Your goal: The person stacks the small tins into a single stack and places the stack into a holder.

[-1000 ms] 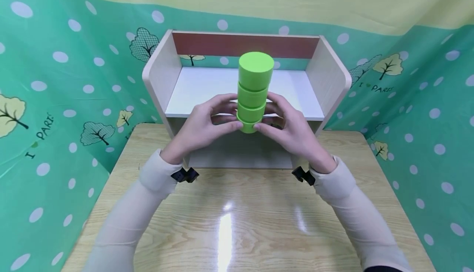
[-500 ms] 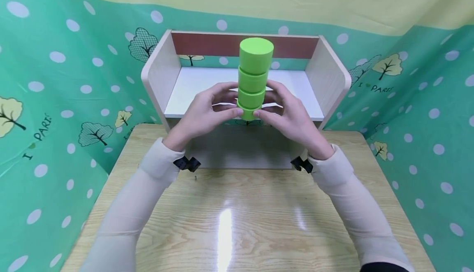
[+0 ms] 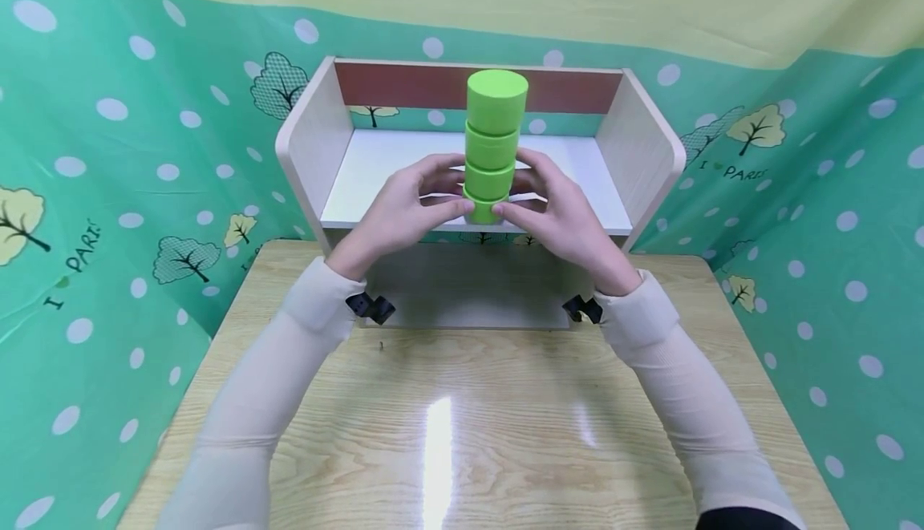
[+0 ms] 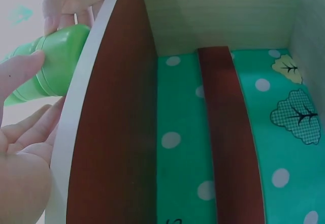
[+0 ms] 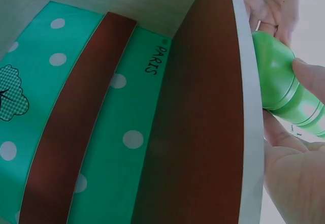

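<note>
A tall green stack of round, cup-like pieces [image 3: 492, 145] stands upright between both hands in the head view, at the front edge of the white upper shelf board [image 3: 577, 185]. My left hand [image 3: 404, 205] grips its lower part from the left, thumb on the lowest piece and fingers along the side. From the right, my right hand [image 3: 559, 209] holds it likewise. In the left wrist view the green stack [image 4: 56, 61] shows beside the shelf board's edge; the right wrist view has the green stack [image 5: 277, 74] there too. Whether its base touches the board I cannot tell.
The small shelf unit has pale side panels [image 3: 318, 141] and a reddish-brown back rail [image 3: 404, 86]. Beneath the upper board is a lower white board [image 3: 469, 297]. The unit stands on a wooden table [image 3: 520, 418], with dotted green cloth [image 3: 108, 169] around it.
Both hands have raised the green stack and moved it forward, from below the upper board's front edge to that edge. In the last half second it has shifted only slightly.
</note>
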The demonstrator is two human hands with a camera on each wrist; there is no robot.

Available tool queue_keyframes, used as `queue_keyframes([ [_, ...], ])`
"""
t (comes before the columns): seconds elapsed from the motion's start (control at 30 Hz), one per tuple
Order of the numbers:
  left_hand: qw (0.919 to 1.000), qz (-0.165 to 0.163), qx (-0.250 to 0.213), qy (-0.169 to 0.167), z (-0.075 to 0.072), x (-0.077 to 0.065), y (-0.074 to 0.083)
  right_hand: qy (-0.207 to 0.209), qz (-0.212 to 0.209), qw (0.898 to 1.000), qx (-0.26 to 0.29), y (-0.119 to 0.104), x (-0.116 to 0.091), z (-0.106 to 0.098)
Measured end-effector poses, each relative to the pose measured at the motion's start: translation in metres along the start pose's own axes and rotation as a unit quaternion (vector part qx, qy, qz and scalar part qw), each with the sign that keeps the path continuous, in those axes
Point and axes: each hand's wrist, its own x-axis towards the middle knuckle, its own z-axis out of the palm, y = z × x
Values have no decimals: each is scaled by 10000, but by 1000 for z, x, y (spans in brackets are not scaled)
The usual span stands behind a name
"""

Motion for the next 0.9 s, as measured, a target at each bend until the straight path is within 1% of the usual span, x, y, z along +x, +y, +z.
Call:
queue_keyframes([
  [0.2, 9999, -24, 140, -25, -1, 3, -1, 0, 100, 9999, -61, 2, 4, 0],
  [0.33, 9999, -65, 142, -39, -2, 4, 0, -19, 185, 9998, -92, 3, 7, 0],
  [0.5, 9998, -73, 162, -11, -2, 5, -1, -35, 183, 9998, -103, 4, 9, 1],
  [0.6, 9998, -100, 134, 54, -1, 6, -2, -23, 176, 9997, -148, 5, 10, 2],
  [0.77, 9994, -169, 213, 213, 0, 8, -4, 48, 122, 9997, -218, 7, 11, 2],
  [0.9, 9985, -338, 249, 365, 1, 7, -4, 212, 110, 9990, -371, 8, 12, 4],
])
